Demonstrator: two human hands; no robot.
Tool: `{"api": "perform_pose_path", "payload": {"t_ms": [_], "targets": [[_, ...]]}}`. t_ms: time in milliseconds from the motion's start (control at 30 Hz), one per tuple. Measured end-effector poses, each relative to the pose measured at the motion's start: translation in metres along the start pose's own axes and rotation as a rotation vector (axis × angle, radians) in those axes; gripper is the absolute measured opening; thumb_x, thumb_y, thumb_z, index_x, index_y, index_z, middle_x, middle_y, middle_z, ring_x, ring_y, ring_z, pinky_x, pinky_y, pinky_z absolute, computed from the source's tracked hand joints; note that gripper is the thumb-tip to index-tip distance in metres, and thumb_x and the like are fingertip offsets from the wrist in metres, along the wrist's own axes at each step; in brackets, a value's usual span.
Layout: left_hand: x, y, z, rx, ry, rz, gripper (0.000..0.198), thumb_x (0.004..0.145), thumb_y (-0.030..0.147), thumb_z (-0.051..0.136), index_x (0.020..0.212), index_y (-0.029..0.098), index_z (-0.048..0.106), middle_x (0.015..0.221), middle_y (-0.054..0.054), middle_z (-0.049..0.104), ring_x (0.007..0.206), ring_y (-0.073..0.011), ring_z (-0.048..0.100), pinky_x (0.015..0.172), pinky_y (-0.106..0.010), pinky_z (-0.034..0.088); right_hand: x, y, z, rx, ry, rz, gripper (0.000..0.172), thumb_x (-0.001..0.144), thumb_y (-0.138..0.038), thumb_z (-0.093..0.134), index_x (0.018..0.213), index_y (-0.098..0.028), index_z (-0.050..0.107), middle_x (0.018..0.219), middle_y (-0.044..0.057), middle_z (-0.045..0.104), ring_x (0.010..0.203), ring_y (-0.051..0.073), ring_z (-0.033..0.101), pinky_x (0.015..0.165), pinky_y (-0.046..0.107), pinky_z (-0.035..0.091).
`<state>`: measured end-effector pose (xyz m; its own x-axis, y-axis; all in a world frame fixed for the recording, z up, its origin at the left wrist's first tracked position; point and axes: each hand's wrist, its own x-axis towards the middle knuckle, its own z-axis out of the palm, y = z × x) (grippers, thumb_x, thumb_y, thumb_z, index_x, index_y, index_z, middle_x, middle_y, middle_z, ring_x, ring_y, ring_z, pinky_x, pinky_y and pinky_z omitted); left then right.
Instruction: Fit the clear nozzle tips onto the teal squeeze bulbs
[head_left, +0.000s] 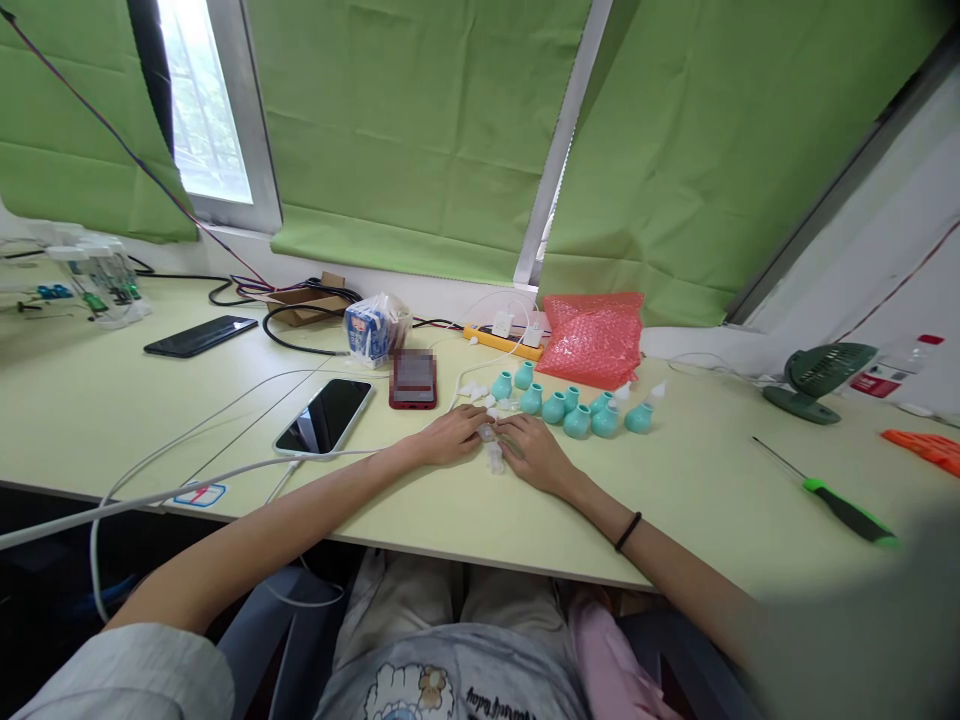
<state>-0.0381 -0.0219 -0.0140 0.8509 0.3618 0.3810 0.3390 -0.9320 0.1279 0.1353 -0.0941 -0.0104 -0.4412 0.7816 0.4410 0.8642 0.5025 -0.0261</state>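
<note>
My left hand (454, 433) and my right hand (534, 452) rest palm down on the table, fingertips close together. Between them both hands pinch a small translucent plastic piece (487, 432); my fingers partly hide it. Another clear plastic piece (495, 459) lies just below, nearer the table's front edge. Beyond my fingers is a scatter of small white pieces (472, 390). Several turquoise bulb-shaped bottles (577, 421) stand to the right and behind my right hand. White pointed tips show on two of them, including the rightmost bottle (639, 418).
Left of my hands lie a phone (324, 416), a dark red device (413, 380) and white cables. Behind are a bagged blue box (367, 332), a yellow power strip (502, 342) and a red bubble-wrap pouch (592, 338). A screwdriver (847, 510) and green fan (821, 380) sit right.
</note>
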Motion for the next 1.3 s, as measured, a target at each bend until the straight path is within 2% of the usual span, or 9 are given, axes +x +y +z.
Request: {"api": "perform_pose_path", "payload": {"t_ms": [200, 467, 700, 867, 967, 1067, 1200, 1300], "targets": [[0.0, 0.0, 0.0, -0.008, 0.037, -0.026, 0.034, 0.075, 0.006, 0.038, 0.107, 0.011, 0.045, 0.102, -0.011, 0.051, 0.098, -0.0201, 0.045, 0.088, -0.032, 0.035, -0.001, -0.002, -0.005, 0.01, -0.007, 0.009, 0.02, 0.08, -0.019, 0.042, 0.095, -0.018, 0.056, 0.095, 0.007, 0.057, 0.092, 0.022, 0.044, 0.076, 0.037, 0.036], [0.0, -0.003, 0.002, -0.012, 0.09, -0.099, 0.033, 0.073, 0.009, 0.042, 0.105, 0.012, 0.047, 0.092, -0.009, 0.05, 0.092, -0.0206, 0.047, 0.081, -0.031, 0.039, -0.001, 0.008, 0.002, 0.067, 0.023, 0.005, 0.021, 0.078, -0.013, 0.043, 0.095, -0.016, 0.054, 0.095, 0.008, 0.053, 0.089, 0.02, 0.046, 0.079, 0.037, 0.038], [0.0, -0.007, 0.006, -0.026, 0.122, -0.14, 0.036, 0.068, 0.001, 0.038, 0.1, 0.014, 0.049, 0.088, -0.007, 0.051, 0.081, -0.0177, 0.052, 0.074, -0.028, 0.042, -0.003, 0.009, 0.002, 0.142, 0.083, 0.006, 0.035, 0.074, -0.005, 0.039, 0.106, -0.018, 0.046, 0.097, 0.007, 0.051, 0.087, 0.018, 0.049, 0.078, 0.033, 0.043], [0.0, -0.007, 0.005, -0.033, 0.138, -0.142, 0.037, 0.071, 0.001, 0.037, 0.104, 0.015, 0.048, 0.096, -0.007, 0.052, 0.087, -0.0173, 0.052, 0.076, -0.027, 0.042, -0.003, 0.009, 0.002, 0.171, 0.14, 0.049, 0.048, 0.071, -0.006, 0.041, 0.116, -0.018, 0.034, 0.103, 0.008, 0.048, 0.07, 0.015, 0.051, 0.068, 0.031, 0.047], [0.001, -0.006, 0.005, -0.038, 0.135, -0.14, 0.04, 0.072, 0.001, 0.038, 0.108, 0.015, 0.046, 0.099, -0.007, 0.053, 0.094, -0.0176, 0.05, 0.081, -0.028, 0.04, -0.003, 0.01, 0.002, 0.162, 0.157, 0.059, 0.045, 0.068, -0.007, 0.044, 0.111, -0.018, 0.039, 0.103, 0.008, 0.047, 0.081, 0.017, 0.051, 0.072, 0.032, 0.046], [0.001, -0.007, 0.005, -0.042, 0.127, -0.147, 0.036, 0.072, 0.001, 0.039, 0.104, 0.015, 0.049, 0.095, -0.007, 0.056, 0.092, -0.0176, 0.051, 0.08, -0.027, 0.041, -0.003, 0.012, 0.002, 0.129, 0.176, 0.077, 0.037, 0.067, -0.007, 0.044, 0.102, -0.018, 0.046, 0.102, 0.008, 0.047, 0.096, 0.022, 0.045, 0.082, 0.036, 0.041], [0.002, -0.007, 0.003, -0.046, 0.133, -0.163, 0.03, 0.072, 0.002, 0.039, 0.095, 0.014, 0.054, 0.09, -0.006, 0.057, 0.085, -0.0172, 0.053, 0.075, -0.026, 0.042, -0.003, 0.015, 0.003, 0.076, 0.195, 0.117, 0.032, 0.067, -0.008, 0.044, 0.099, -0.014, 0.047, 0.104, 0.011, 0.047, 0.1, 0.025, 0.042, 0.085, 0.041, 0.036], [0.002, -0.006, 0.001, -0.047, 0.143, -0.175, 0.029, 0.072, 0.003, 0.039, 0.093, 0.015, 0.055, 0.086, -0.006, 0.057, 0.082, -0.0167, 0.053, 0.072, -0.026, 0.042, -0.003, 0.016, 0.003, 0.048, 0.157, 0.103, 0.029, 0.069, -0.009, 0.045, 0.097, -0.014, 0.049, 0.102, 0.011, 0.05, 0.098, 0.026, 0.043, 0.085, 0.043, 0.035]]}}
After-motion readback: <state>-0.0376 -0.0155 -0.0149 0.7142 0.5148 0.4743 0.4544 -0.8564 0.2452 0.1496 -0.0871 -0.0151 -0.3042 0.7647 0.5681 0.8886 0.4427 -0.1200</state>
